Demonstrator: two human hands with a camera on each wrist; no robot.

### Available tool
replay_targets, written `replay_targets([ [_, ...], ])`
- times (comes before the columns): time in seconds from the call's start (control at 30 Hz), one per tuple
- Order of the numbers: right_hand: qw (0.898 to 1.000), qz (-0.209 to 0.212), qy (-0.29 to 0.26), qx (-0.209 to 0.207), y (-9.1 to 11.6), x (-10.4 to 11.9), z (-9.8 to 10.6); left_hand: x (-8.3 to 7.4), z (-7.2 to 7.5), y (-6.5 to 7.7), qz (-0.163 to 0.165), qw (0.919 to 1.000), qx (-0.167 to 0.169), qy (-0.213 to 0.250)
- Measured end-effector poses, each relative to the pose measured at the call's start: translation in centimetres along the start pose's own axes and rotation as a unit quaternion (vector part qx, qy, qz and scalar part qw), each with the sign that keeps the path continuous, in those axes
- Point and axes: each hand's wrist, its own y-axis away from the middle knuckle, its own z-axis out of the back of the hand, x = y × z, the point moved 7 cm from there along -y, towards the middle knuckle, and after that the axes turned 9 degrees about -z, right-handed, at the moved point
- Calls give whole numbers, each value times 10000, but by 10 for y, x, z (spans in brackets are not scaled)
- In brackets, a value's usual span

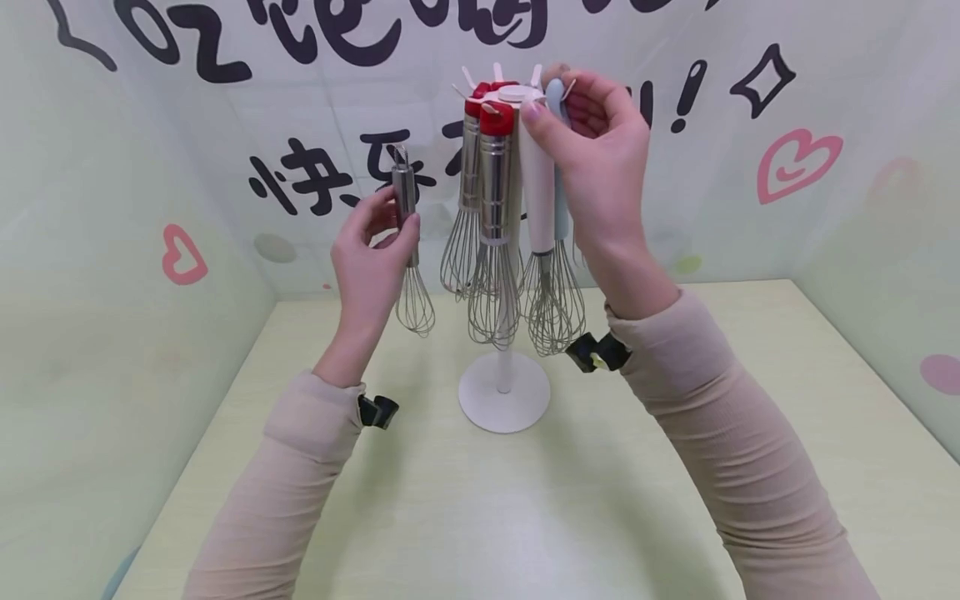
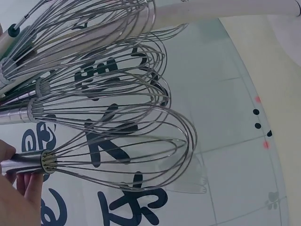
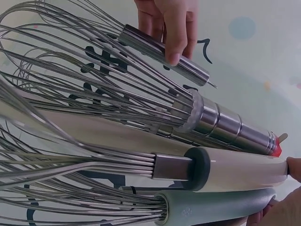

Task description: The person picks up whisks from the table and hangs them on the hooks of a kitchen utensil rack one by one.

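A small all-metal whisk (image 1: 405, 196) is pinched upright between the thumb and fingers of my left hand (image 1: 375, 250), left of a white whisk rack (image 1: 504, 392). In the right wrist view, the left hand (image 3: 171, 23) grips that metal handle (image 3: 162, 54). My right hand (image 1: 603, 158) is at the top of the rack. Its curled fingers and thumb are around the upper end of a light-blue-handled whisk (image 1: 561, 196), with the thumb tip over the top of a white-handled whisk (image 1: 537, 196). Both handles (image 3: 244, 172) show close together in the right wrist view.
Red-capped metal whisks (image 1: 496, 179) hang by their ends from the rack's hooks, wire loops down. The rack's round base stands on a pale table (image 1: 420, 500). Behind is a white backdrop (image 1: 330, 108) with black lettering and pink hearts.
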Motion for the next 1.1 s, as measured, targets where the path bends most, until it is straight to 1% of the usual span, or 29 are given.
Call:
replay_targets([
  [0.17, 10000, 29, 69, -63, 1, 0, -2, -13, -4, -6, -268, 9989, -242, 293],
  [0.3, 9999, 43, 139, -65, 1, 0, -3, -23, -9, -9, -443, 9972, -334, 509],
  [0.47, 9991, 170, 393, 33, 2, -1, -3, -33, -16, -11, -531, 9958, -279, 694],
  [0.57, 9980, 274, 546, 139, 2, -1, -3, -36, -19, -12, -511, 9955, -223, 768],
  [0.73, 9968, 348, 665, 284, 1, -1, -4, -41, -22, -11, -516, 9959, -144, 730],
  [0.9, 9961, 397, 724, 323, 1, 0, -3, -45, -24, -10, -533, 9958, -55, 740],
  [1.0, 9959, 404, 731, 334, 2, 0, -3, -49, -26, -11, -644, 9951, -37, 748],
  [1.1, 9960, 402, 722, 346, 2, 0, -3, -54, -27, -12, -884, 9937, -25, 682],
])
